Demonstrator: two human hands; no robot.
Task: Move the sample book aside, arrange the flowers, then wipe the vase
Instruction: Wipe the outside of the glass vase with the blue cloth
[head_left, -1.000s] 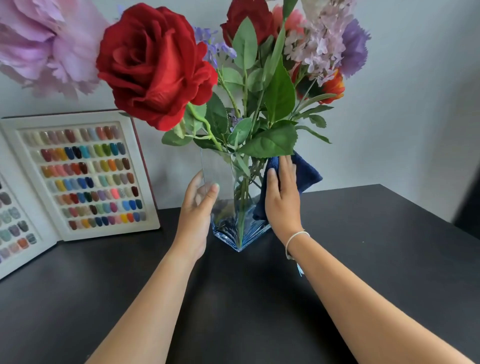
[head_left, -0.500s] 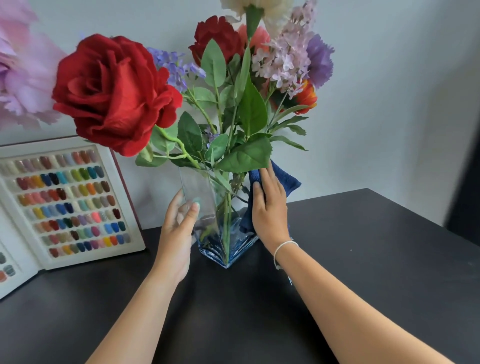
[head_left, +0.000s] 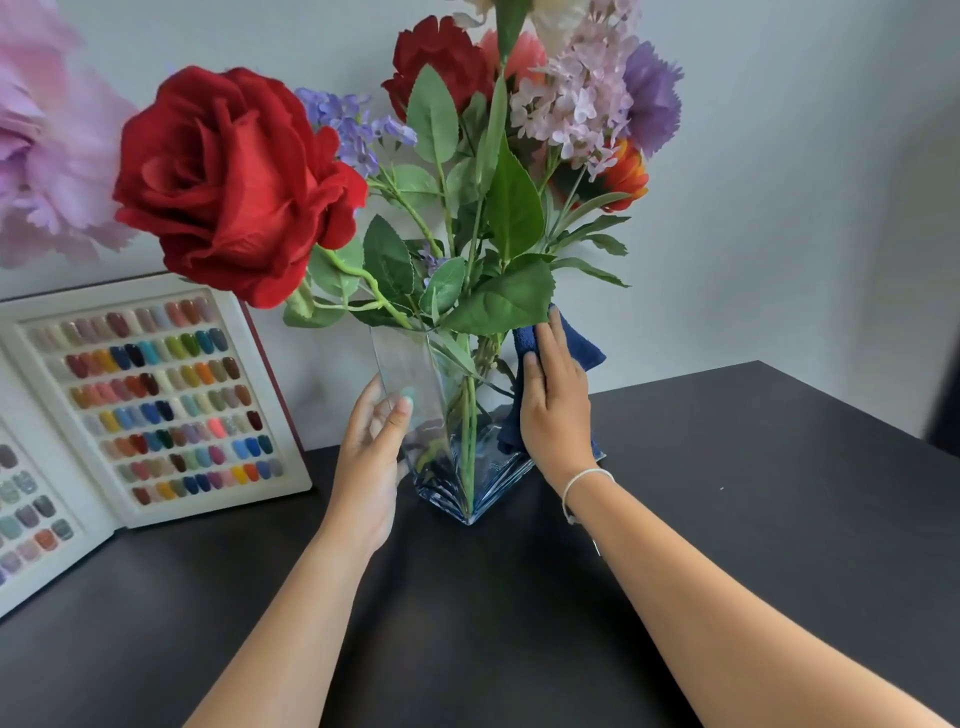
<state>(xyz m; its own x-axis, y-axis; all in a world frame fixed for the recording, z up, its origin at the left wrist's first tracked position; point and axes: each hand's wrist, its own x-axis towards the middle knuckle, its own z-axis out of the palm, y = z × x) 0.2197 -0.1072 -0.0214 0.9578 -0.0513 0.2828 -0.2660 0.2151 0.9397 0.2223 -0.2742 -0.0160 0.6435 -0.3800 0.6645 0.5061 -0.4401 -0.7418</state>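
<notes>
A clear square glass vase (head_left: 447, 415) with a blue-tinted base stands on the black table (head_left: 727, 519). It holds artificial flowers (head_left: 467, 182): a big red rose, a darker red bloom, lilac and purple blossoms, an orange one, green leaves. My left hand (head_left: 371, 457) grips the vase's left side, thumb on the front glass. My right hand (head_left: 553, 410) presses a dark blue cloth (head_left: 576, 345) flat against the vase's right side. The open sample book (head_left: 145, 400) of coloured nail tips leans against the wall at left.
A large pale pink paper flower (head_left: 47, 156) hangs on the grey wall at upper left. The table's right edge runs diagonally at far right, with a dark gap beyond it. A thin white bracelet circles my right wrist.
My right hand with the cloth stays pressed on the vase's right side, fingers near the rim. My left hand keeps its hold. The view has tilted, so everything sits lower in frame.
</notes>
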